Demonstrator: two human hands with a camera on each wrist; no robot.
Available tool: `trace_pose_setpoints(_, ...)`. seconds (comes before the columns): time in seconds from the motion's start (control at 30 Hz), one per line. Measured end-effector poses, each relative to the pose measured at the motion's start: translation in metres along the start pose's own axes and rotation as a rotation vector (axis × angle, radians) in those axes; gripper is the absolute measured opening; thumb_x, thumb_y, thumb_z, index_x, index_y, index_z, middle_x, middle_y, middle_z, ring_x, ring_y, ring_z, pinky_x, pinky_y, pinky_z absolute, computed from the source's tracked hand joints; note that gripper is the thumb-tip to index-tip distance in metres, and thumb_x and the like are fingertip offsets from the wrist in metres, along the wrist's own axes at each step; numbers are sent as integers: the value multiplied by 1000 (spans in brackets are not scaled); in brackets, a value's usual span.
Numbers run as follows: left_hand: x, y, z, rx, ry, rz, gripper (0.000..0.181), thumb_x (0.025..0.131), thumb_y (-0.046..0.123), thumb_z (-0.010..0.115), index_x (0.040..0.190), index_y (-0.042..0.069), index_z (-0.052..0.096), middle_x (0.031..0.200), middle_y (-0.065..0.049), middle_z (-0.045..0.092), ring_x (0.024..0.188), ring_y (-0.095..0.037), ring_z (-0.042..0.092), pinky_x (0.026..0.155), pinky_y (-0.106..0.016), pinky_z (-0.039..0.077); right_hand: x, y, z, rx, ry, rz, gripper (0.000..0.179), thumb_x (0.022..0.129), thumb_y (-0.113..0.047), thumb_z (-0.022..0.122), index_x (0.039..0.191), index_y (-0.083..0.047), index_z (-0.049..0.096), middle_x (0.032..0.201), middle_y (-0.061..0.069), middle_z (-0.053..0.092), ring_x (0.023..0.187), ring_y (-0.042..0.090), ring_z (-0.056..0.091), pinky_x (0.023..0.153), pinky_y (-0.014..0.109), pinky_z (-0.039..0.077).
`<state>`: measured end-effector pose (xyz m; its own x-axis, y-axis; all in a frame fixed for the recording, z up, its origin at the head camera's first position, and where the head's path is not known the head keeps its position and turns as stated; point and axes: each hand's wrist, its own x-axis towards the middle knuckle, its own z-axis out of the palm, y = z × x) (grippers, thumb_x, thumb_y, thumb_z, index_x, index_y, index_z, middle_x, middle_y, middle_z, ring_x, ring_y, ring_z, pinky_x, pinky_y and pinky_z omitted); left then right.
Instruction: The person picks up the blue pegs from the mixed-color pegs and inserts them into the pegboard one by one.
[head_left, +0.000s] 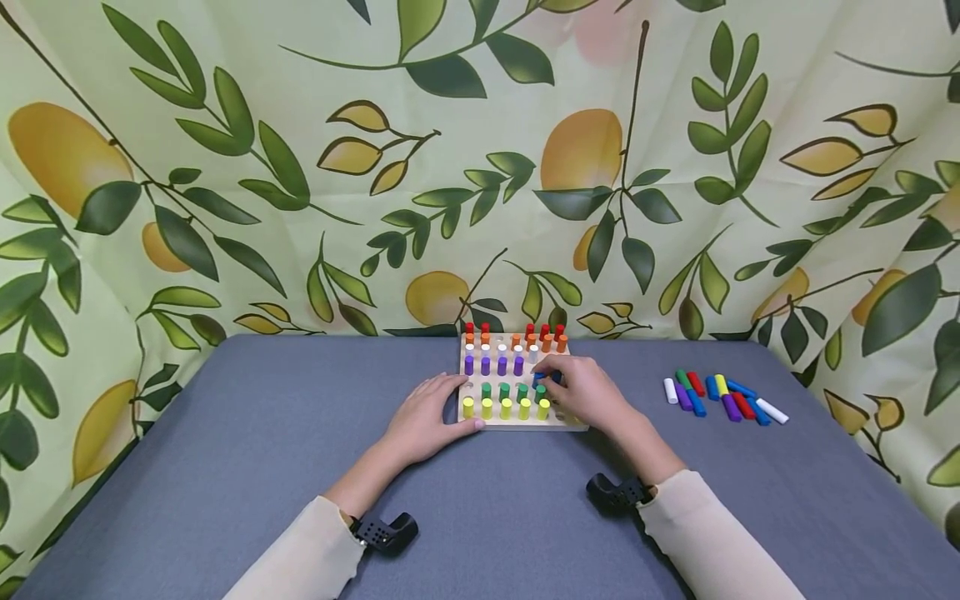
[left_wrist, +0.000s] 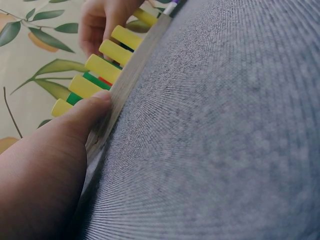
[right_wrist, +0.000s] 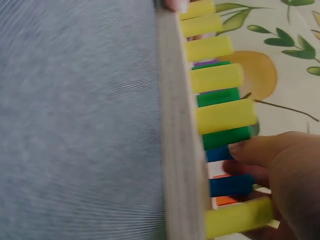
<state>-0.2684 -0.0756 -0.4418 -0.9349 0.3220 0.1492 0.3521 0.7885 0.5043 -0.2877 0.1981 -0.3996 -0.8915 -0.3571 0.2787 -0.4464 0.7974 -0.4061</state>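
A wooden pegboard lies on the grey cloth, with rows of coloured pegs standing in it. My left hand holds its near left corner, fingers along the left side and thumb against the front edge. Over the right part of the board, my right hand pinches a blue peg between thumb and fingers, behind the green pegs. Another blue peg stands close beside those fingers. Along the front run yellow pegs, then green pegs. Purple pegs, white, orange and red pegs stand farther back.
Several loose pegs in white, blue, red, green, purple and yellow lie on the table to the right of the board. A curtain printed with leaves and fruit hangs behind the table's far edge.
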Motion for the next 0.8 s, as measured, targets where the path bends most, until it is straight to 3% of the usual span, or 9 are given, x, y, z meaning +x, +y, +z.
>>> trace_pose_setpoints(0.1,0,0,-1,-2,-3,-6,81,86,62,70,150,17,49,157,-11,48,152,-32,36,125,-54,27,0,-2,-6,-21,-32,-2,21,93,-12,70,113,-11,76,106,6,76,74,12,57,65,28,46)
trace_pose_setpoints(0.3,-1,2,-2,-3,-3,-2,80,86,61,70,150,17,49,156,-11,49,151,-32,37,124,-54,28,-2,-2,-21,-68,-67,-19,24,94,-15,69,117,-9,75,109,7,76,91,17,67,77,39,55)
trace_pose_setpoints(0.6,-1,2,-1,2,-13,-4,81,86,61,70,150,17,49,157,-12,48,151,-33,36,124,-55,28,-11,9,-53,-38,-40,53,27,97,-15,67,121,-4,72,116,14,75,111,33,69,92,52,58)
trace_pose_setpoints(0.8,1,2,0,5,-11,-3,81,86,61,70,151,16,49,157,-13,47,151,-34,36,125,-55,27,-16,16,-69,-12,-7,76,28,98,-19,67,121,-5,72,117,15,74,112,34,68,93,54,56)
